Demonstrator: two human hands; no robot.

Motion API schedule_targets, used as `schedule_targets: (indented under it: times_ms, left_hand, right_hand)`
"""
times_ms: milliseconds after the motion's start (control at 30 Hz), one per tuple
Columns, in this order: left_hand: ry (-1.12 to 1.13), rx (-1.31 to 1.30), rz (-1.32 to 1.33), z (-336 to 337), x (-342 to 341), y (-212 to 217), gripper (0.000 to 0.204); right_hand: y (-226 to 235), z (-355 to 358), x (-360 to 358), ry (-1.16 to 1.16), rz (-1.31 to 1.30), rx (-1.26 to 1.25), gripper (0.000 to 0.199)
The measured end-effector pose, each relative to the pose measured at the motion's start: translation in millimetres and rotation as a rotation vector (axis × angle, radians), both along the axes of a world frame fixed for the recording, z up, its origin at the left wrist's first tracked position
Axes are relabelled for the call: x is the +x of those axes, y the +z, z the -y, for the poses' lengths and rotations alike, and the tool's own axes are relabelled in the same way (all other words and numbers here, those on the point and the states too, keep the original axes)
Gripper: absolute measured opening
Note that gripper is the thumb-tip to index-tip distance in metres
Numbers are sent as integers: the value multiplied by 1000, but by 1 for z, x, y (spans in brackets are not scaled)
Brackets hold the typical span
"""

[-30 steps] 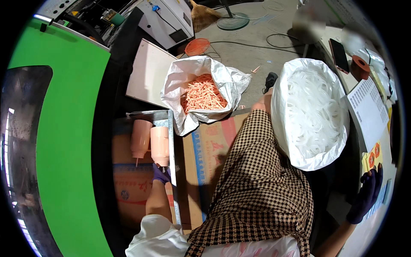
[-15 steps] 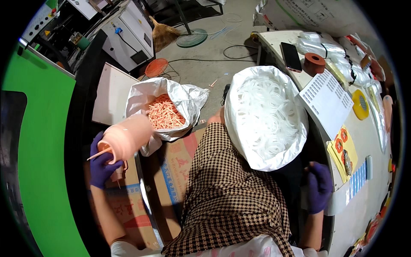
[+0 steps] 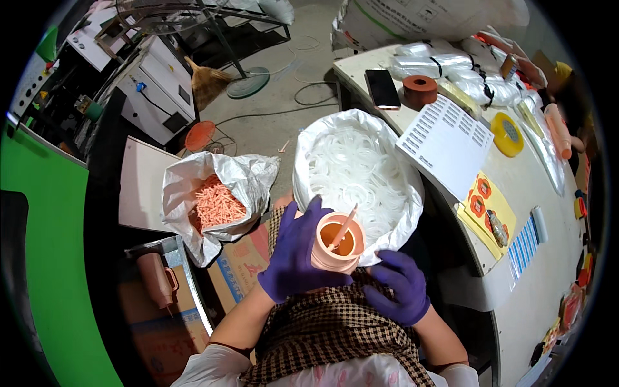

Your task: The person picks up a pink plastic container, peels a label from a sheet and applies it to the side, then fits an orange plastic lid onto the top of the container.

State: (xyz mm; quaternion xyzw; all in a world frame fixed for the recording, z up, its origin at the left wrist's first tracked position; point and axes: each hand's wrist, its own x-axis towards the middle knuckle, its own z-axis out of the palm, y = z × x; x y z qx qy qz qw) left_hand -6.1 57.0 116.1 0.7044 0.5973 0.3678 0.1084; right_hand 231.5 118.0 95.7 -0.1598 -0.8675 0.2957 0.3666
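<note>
My left hand (image 3: 293,261) is wrapped round a pink plastic bottle (image 3: 332,261) in front of my lap, its open neck turned up towards me. A thin pink stick (image 3: 348,224) stands slanted in the neck. Just right of the bottle is my right hand (image 3: 403,287), with fingers bent but apart and nothing visible in them. Beyond both hands, a large white sack (image 3: 302,171) holds many clear ring-like loops (image 3: 361,171). Further left, a smaller white sack (image 3: 177,180) is filled with short pink sticks (image 3: 219,205).
A pink bottle with a handle (image 3: 155,277) lies in an open metal-edged compartment on the left. On the right-hand table (image 3: 451,222) are a phone (image 3: 382,89), a brown tape roll (image 3: 420,89), a printed sheet (image 3: 445,142) and a yellow roll (image 3: 507,134).
My left hand has brought the bottle from the far left to the middle, before the large sack. My right hand has moved left from the table's edge to beside the bottle.
</note>
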Motion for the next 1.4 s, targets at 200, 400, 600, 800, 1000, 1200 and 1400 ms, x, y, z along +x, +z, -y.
schedule_targets:
  times_ms: [200,400,600,800,1000,1200,1400]
  left_hand:
    - [56,59,-144,16,25,1,80]
    - [178,85,-108,38,38,4,69]
    - [290,90,-37,50,-10,42,67]
    - [705,415,-5,83,-207,47,122]
    - [600,539,-146,107,-238,43,129]
    - [660,455,-270,111,-269,-8,99]
    - [701,461,-163,104,-318,-34,104]
  right_hand:
    - [13,14,-30,-34,277,73,44]
    - [26,9,-33,193,622,131,27]
    - [85,-19,-70,501,310,-59,53]
    - [29,-117,-84,182,199,315,32]
    - [-98,-163,-79,15,685,535,17]
    - [-106,-170,-87,103,625,601,10]
    - [-93,-162,-74,-27,299,304,17]
